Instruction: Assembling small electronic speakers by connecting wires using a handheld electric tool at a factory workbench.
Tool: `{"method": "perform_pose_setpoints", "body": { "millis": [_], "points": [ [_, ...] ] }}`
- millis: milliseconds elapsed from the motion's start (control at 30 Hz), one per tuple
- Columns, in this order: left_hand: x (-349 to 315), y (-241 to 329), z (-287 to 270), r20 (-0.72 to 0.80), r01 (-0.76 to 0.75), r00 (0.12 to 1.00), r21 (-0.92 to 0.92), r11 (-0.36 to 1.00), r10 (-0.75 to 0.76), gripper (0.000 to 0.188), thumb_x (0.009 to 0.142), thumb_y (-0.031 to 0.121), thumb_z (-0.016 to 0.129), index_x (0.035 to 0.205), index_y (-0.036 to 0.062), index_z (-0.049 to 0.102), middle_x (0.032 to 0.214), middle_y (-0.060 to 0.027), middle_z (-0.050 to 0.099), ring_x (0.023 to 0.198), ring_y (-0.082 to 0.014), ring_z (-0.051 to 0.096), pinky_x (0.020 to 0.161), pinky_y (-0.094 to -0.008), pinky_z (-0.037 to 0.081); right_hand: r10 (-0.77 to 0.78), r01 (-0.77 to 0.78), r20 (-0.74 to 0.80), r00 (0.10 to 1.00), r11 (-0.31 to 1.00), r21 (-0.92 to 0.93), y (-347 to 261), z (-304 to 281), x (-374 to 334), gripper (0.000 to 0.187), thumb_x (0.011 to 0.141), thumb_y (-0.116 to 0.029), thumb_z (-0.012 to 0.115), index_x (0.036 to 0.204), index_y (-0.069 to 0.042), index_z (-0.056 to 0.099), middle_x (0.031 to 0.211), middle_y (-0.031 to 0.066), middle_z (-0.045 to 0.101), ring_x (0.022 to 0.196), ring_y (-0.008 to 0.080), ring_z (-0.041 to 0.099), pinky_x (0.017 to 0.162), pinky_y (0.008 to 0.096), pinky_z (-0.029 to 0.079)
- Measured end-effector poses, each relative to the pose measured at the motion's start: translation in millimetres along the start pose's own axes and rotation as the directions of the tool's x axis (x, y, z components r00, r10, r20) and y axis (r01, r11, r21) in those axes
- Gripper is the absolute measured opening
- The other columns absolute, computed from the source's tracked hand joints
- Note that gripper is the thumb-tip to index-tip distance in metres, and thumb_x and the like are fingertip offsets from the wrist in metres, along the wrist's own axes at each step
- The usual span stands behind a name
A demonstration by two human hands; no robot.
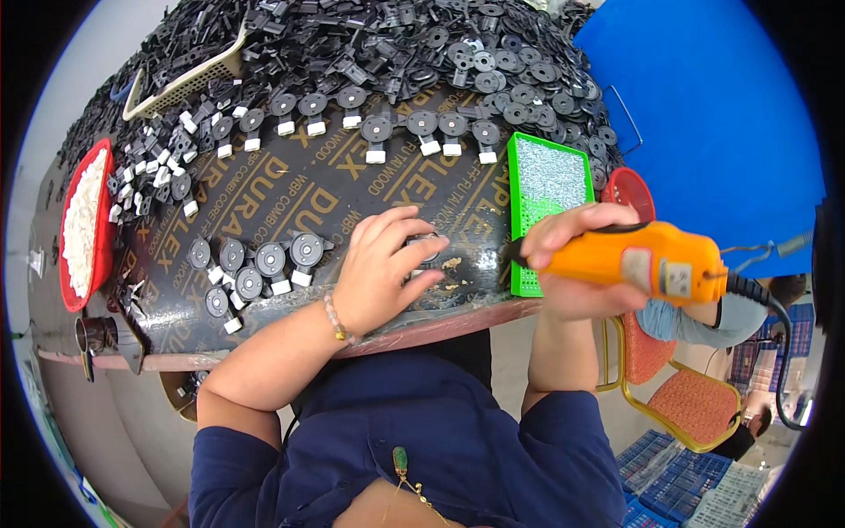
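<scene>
My right hand point(572, 264) is closed around an orange electric screwdriver point(656, 255); its black tip points left, over the green tray point(516, 211) of small silvery screws point(553, 172). My left hand point(378, 268) rests on the dark table, fingers curved over a small black part point(429, 250) that they mostly hide. Left of that hand lies a group of black disc-shaped parts point(271, 259) with white blocks on their ends. Farther away, a curved row of similar parts point(377, 130) crosses the table.
Loose black pieces point(352, 44) are heaped along the far side, with a beige basket point(189, 81) among them. A red basket point(104, 220) of white pieces stands at left. Beyond the tray are a red bowl point(635, 189) and a blue surface point(704, 106). Chairs point(695, 405) and another person's sleeve point(678, 324) show at right.
</scene>
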State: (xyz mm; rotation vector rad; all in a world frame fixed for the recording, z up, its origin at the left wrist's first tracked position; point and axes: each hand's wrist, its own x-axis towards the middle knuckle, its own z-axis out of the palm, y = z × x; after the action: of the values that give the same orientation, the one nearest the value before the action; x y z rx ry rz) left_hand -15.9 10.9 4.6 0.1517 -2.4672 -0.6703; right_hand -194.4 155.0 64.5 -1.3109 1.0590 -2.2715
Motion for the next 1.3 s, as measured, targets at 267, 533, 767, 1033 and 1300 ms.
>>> {"method": "perform_pose_setpoints", "body": {
  "millis": [267,533,767,1033,1300],
  "points": [
    [-0.6,-7.0,-7.2,-0.096,-0.006,0.995,0.05,0.999,0.011,0.023,0.066,0.017,0.081,0.086,0.0134,0.071,0.097,0.0009,0.062,0.11,-0.0241,0.056,0.091,-0.0419,0.041,-0.013,-0.024,0.2,0.98,0.983,0.181,36.1,45.2,0.3,0.088,0.073,-0.083,0.051,0.111,-0.004,0.046,0.084,0.0121,0.062,0.061,0.0191,0.062,0.057,0.034,0.052],
    [-2.0,-20.0,-4.4,-0.028,0.225,0.965,-0.429,0.875,-0.261,0.015,0.071,0.014,0.08,0.081,0.0107,0.069,0.09,-0.0007,0.065,0.102,-0.022,0.059,0.091,-0.0379,0.042,-0.149,0.112,0.09,0.985,0.938,0.328,34.0,50.2,4.9,0.088,0.075,-0.084,0.048,0.114,-0.005,0.047,0.083,0.0118,0.062,0.059,0.0183,0.06,0.056,0.0328,0.052],
    [0.0,-15.5,-6.7,-0.03,0.105,0.992,-0.327,0.939,-0.121,0.02,0.069,0.015,0.082,0.081,0.0099,0.067,0.09,-0.0001,0.065,0.1,-0.0226,0.06,0.093,-0.0378,0.041,-0.099,0.071,0.065,0.993,0.939,0.336,31.2,44.5,4.1,0.086,0.077,-0.082,0.048,0.112,-0.004,0.049,0.078,0.0107,0.061,0.052,0.017,0.057,0.049,0.0318,0.05],
    [-0.1,-8.8,-0.2,-0.03,0.135,0.99,-0.029,0.99,-0.135,0.05,0.065,0.02,0.084,0.11,0.0093,0.067,0.109,-0.0039,0.061,0.113,-0.024,0.054,0.094,-0.0395,0.041,0.08,-0.095,0.109,0.991,0.986,0.139,50.3,36.3,-10.5,0.084,0.076,-0.08,0.053,0.11,-0.003,0.048,0.08,0.0117,0.062,0.056,0.0164,0.059,0.055,0.0314,0.052],
    [-3.4,-18.0,6.1,0.062,0.153,0.986,0.03,0.988,-0.154,0.05,0.069,0.023,0.081,0.114,0.0072,0.066,0.109,-0.0054,0.061,0.113,-0.0246,0.054,0.095,-0.0398,0.039,0.227,-0.235,0.163,0.96,0.972,0.027,49.6,49.0,-11.4,0.082,0.07,-0.081,0.058,0.1,-0.004,0.049,0.077,0.0103,0.061,0.058,0.0156,0.059,0.056,0.0289,0.052]
  ]
}}
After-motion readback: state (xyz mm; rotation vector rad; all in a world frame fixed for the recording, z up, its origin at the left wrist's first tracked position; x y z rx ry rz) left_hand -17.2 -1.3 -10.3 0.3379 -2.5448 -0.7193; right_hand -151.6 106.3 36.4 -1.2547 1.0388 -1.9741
